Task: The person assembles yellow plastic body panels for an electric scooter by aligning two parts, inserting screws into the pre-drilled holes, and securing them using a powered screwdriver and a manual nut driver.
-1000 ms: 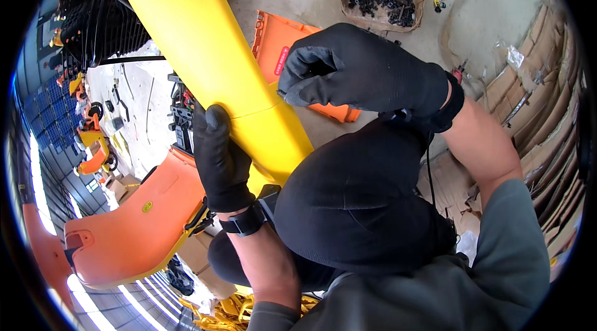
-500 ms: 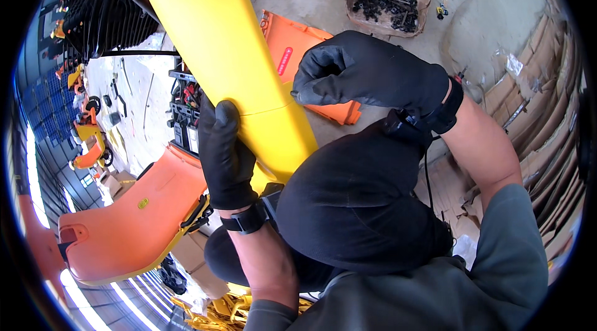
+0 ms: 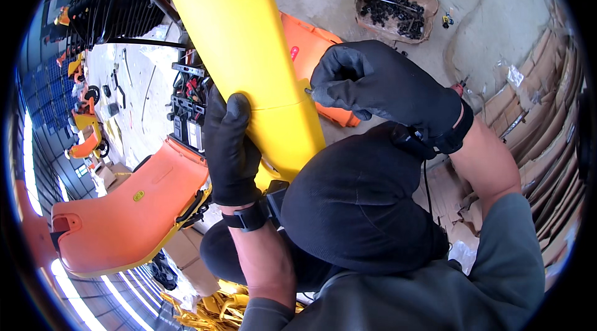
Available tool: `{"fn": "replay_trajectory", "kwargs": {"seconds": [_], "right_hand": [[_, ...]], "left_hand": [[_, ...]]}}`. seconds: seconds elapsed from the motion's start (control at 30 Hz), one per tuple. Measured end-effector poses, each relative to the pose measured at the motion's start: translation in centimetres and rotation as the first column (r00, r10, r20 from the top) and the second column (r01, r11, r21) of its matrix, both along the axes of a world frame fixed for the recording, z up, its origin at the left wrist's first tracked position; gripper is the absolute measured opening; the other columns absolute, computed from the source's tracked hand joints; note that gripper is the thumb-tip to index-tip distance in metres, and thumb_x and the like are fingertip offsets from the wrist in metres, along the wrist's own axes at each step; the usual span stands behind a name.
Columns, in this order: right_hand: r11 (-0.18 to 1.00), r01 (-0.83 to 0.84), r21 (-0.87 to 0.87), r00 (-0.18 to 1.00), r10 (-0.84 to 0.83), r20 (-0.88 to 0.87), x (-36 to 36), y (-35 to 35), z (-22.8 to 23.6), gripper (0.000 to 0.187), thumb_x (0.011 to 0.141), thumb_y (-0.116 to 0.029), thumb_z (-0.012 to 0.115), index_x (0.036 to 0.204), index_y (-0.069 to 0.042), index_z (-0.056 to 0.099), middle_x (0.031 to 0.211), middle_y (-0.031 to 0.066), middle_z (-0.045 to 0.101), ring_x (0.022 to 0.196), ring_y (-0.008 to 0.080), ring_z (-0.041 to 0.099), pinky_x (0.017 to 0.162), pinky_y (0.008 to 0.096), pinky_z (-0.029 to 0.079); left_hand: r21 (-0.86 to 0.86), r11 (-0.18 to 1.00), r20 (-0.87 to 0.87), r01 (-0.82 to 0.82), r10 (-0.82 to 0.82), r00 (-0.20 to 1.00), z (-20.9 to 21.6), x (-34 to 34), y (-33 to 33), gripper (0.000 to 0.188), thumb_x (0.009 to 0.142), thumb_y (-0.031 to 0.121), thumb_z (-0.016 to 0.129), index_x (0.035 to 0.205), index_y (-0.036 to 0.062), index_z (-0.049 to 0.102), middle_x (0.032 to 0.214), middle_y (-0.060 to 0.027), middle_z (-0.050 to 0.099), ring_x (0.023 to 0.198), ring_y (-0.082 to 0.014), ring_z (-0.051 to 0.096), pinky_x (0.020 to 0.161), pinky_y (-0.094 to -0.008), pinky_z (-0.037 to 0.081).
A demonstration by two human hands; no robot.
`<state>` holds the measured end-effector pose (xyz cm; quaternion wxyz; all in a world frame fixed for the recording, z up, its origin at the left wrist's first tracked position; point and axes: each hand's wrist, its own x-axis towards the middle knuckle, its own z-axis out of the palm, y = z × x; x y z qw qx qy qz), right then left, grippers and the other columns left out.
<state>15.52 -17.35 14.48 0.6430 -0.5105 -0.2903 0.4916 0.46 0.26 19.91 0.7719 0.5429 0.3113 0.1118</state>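
A long yellow panel [image 3: 233, 38] slants from the top of the view down toward my knees, with a seam across its lower part. My left hand [image 3: 231, 150], in a black glove, grips the panel's left edge near that seam, thumb on the top face and fingers partly hidden behind. My right hand [image 3: 379, 82], also gloved in black, is closed in a pinch beside the panel's right edge, close to the seam. A small grey tip [image 3: 308, 90] pokes out from its fingertips. The rest of that piece is hidden, so its kind is unclear.
An orange panel [image 3: 305, 48] lies on the floor beyond the yellow one. Farther off stands a cardboard box [image 3: 367, 17] of small black parts. Flattened cardboard [image 3: 541, 138] is stacked at right. An orange seat-like shell [image 3: 130, 213] and exposed electrical parts [image 3: 186, 104] are at left.
My right hand has lowered slightly and shifted right, and the small grey tip now shows at its fingertips. The left hand keeps its grip on the panel. The whole view has shifted slightly.
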Motion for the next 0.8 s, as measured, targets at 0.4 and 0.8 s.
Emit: {"fn": "replay_trajectory", "kwargs": {"seconds": [0.4, 0.8], "right_hand": [[0.953, 0.292, 0.08, 0.955, -0.295, 0.029, -2.2, 0.1, 1.6, 0.008, 0.086, -0.003, 0.061, 0.092, 0.001, 0.061, 0.076, 0.0056, 0.062, 0.068, 0.0083, 0.056, 0.065, 0.0255, 0.048], [0.99, 0.125, -0.061, 0.924, -0.138, -0.357, -1.4, -0.2, 1.5, 0.01, 0.093, -0.004, 0.053, 0.097, 0.004, 0.058, 0.078, 0.006, 0.06, 0.058, 0.0086, 0.053, 0.056, 0.0235, 0.047]], "left_hand": [[0.027, 1.0, 0.015, 0.015, -0.016, 1.0, 0.3, 0.5, -0.5, 0.049, 0.092, 0.025, 0.062, 0.132, 0.0006, 0.045, 0.124, -0.0123, 0.058, 0.111, -0.023, 0.058, 0.096, -0.0375, 0.047], [-0.013, 0.998, 0.021, -0.053, 0.053, 0.998, 0.4, 0.8, -1.1, 0.043, 0.092, 0.016, 0.061, 0.129, -0.0004, 0.048, 0.119, -0.012, 0.061, 0.104, -0.0193, 0.062, 0.091, -0.0333, 0.05]]}}
